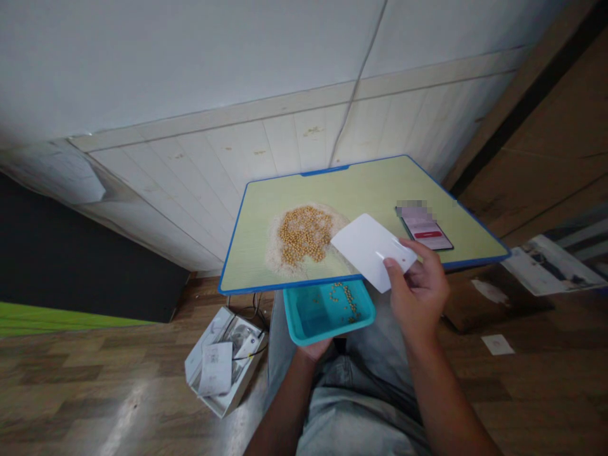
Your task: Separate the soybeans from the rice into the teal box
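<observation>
A small table (pixel 380 183) with a pale green top and blue rim stands in front of me. On it lies a heap of yellow beans (pixel 304 233) on a patch of white grains. My right hand (pixel 420 285) pinches a white card (pixel 370 250), which is tilted over the table's near edge beside the heap. My left hand (pixel 313 348), mostly hidden, holds a teal plastic tray (pixel 327 310) from below, just under the table's front edge. A few beans lie in the tray.
A phone (pixel 425 229) with a lit screen lies on the table's right side. An open white box (pixel 223 361) with papers and a cable sits on the wooden floor at my left. Cardboard and a printed sheet (pixel 546 266) lie at right. A white panelled wall is behind.
</observation>
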Demonstrator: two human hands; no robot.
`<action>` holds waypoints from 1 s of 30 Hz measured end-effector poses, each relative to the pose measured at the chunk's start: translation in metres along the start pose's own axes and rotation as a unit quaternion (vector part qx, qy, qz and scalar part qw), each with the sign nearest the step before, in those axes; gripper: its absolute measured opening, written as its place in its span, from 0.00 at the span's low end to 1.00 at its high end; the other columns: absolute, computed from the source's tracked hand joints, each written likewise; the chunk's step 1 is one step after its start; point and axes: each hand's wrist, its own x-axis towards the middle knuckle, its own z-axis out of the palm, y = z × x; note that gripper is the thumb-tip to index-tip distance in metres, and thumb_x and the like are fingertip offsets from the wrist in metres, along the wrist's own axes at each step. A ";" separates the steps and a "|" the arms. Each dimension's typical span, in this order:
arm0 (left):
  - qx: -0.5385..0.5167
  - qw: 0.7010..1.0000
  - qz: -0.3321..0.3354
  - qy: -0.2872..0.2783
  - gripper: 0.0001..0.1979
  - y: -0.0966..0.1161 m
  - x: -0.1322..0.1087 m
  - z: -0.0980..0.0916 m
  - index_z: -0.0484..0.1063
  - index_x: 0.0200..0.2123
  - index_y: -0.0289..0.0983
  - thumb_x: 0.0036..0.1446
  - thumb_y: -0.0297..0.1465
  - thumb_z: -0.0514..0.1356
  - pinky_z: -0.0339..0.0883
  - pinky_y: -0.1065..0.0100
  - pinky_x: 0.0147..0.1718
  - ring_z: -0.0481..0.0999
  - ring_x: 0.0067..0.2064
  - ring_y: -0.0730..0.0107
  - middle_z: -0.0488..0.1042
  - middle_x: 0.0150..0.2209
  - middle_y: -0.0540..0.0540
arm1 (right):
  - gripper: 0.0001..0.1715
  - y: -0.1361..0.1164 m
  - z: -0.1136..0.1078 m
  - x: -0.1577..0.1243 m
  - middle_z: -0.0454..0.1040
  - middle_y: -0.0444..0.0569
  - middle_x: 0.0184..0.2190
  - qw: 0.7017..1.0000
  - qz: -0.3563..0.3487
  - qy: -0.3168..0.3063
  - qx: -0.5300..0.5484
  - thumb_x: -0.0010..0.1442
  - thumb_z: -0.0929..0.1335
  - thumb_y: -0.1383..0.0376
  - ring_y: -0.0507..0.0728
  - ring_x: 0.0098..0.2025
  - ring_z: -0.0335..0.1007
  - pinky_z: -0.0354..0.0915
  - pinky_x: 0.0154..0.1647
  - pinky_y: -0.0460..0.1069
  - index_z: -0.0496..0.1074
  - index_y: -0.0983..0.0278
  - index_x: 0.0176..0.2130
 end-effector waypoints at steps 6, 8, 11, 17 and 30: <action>-0.048 0.999 0.016 -0.005 0.30 0.002 -0.009 0.009 0.97 0.57 0.47 0.76 0.61 0.65 0.70 0.21 0.86 0.73 0.90 0.22 0.90 0.77 0.39 | 0.19 0.003 -0.005 0.001 0.97 0.57 0.52 0.999 -0.016 -0.016 -0.049 0.78 0.80 0.49 0.68 0.46 0.94 0.85 0.42 0.56 0.93 0.58 0.57; -0.066 0.998 0.014 0.011 0.33 0.002 -0.011 0.013 0.97 0.56 0.45 0.83 0.58 0.57 0.71 0.21 0.86 0.76 0.88 0.22 0.91 0.76 0.37 | 0.15 0.003 -0.007 0.002 0.96 0.54 0.45 0.997 -0.019 -0.032 -0.071 0.78 0.79 0.52 0.64 0.38 0.90 0.82 0.37 0.55 0.94 0.58 0.52; -0.080 0.996 0.010 0.028 0.34 0.002 -0.012 0.018 0.97 0.57 0.43 0.85 0.56 0.54 0.71 0.23 0.86 0.77 0.88 0.23 0.93 0.74 0.34 | 0.13 0.003 -0.009 0.001 0.95 0.52 0.41 0.994 -0.028 -0.048 -0.095 0.79 0.78 0.55 0.61 0.30 0.83 0.78 0.32 0.54 0.95 0.58 0.50; -0.040 0.999 0.014 -0.022 0.30 0.006 -0.017 0.027 0.93 0.65 0.44 0.77 0.59 0.68 0.68 0.23 0.88 0.73 0.90 0.26 0.90 0.77 0.35 | 0.16 -0.001 -0.008 -0.001 0.97 0.55 0.50 0.986 -0.079 -0.101 -0.110 0.79 0.76 0.60 0.67 0.44 0.94 0.88 0.45 0.58 0.95 0.56 0.58; -0.013 0.999 0.030 0.007 0.31 0.002 -0.013 0.024 0.92 0.66 0.47 0.77 0.59 0.63 0.66 0.24 0.90 0.72 0.91 0.25 0.92 0.75 0.38 | 0.27 0.004 -0.006 -0.002 0.95 0.54 0.52 0.978 -0.089 -0.115 -0.148 0.71 0.75 0.65 0.67 0.46 0.93 0.91 0.49 0.58 0.90 0.57 0.66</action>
